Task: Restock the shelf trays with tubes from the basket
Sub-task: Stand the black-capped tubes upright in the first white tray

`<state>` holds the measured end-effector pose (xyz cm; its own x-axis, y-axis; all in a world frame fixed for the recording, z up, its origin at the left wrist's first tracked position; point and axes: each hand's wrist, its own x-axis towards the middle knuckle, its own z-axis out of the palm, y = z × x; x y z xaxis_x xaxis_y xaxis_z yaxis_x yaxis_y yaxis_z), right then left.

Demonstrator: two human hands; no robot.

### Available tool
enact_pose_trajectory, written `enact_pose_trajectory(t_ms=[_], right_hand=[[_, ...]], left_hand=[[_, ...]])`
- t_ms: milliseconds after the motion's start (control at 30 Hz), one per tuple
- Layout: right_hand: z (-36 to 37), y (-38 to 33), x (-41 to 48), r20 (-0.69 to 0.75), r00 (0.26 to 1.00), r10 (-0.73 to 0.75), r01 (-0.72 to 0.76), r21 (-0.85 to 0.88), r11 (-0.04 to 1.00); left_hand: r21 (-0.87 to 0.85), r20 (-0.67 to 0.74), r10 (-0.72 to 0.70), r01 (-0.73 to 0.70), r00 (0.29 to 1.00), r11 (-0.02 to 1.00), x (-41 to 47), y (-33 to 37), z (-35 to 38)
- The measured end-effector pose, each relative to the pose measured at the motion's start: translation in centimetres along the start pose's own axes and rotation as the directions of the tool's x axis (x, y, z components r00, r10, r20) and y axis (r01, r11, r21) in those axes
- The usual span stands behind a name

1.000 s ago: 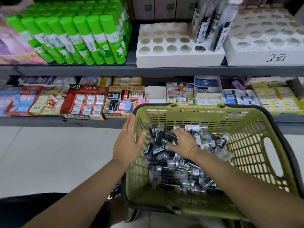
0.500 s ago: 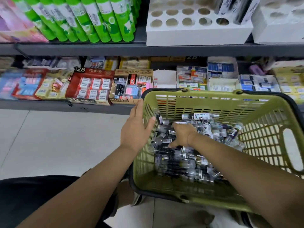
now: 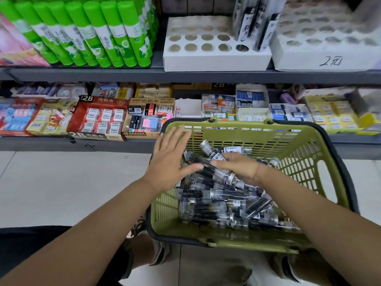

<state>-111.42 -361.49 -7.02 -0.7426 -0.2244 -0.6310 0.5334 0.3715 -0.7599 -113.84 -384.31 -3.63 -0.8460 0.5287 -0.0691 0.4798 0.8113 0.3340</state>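
A green basket (image 3: 321,153) on the floor holds several clear tubes (image 3: 222,205) with dark contents and silver caps. My right hand (image 3: 239,166) grips a few of these tubes (image 3: 206,165) just above the pile. My left hand (image 3: 169,162) hovers over the basket's left rim, fingers spread and straight, its thumb near the held tubes. On the upper shelf a white tray (image 3: 214,60) with round holes has many empty holes and a few upright tubes (image 3: 253,23) at its right. A second white tray (image 3: 321,58) stands to its right.
Green glue sticks (image 3: 99,34) fill the upper shelf's left side. The lower shelf carries eraser boxes (image 3: 99,118) and small packets (image 3: 288,114) right behind the basket. Pale floor tiles (image 3: 61,186) lie to the left. My knees and shoes are below the basket.
My right hand has lifted a few tubes out of the pile. My left hand has come off the basket rim and spread open. The view has tilted up toward the trays.
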Motion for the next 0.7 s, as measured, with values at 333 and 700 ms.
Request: enact_pose_trajectory(t_ms=[333,700], right_hand=[[1.3,-0.6,-3.2,0.111,0.987,-0.114,0.013,0.657,0.754],[2.6,-1.7,-4.3,-0.028,0.986,-0.166,0.139,0.688,0.712]], left_hand=[[-0.17,-0.015,0.186,-0.186,0.982,0.968,-0.8,4.8,0.4],[-0.877,0.205,-0.367,0.337,0.908,0.344,-0.7,6.3,1.1]])
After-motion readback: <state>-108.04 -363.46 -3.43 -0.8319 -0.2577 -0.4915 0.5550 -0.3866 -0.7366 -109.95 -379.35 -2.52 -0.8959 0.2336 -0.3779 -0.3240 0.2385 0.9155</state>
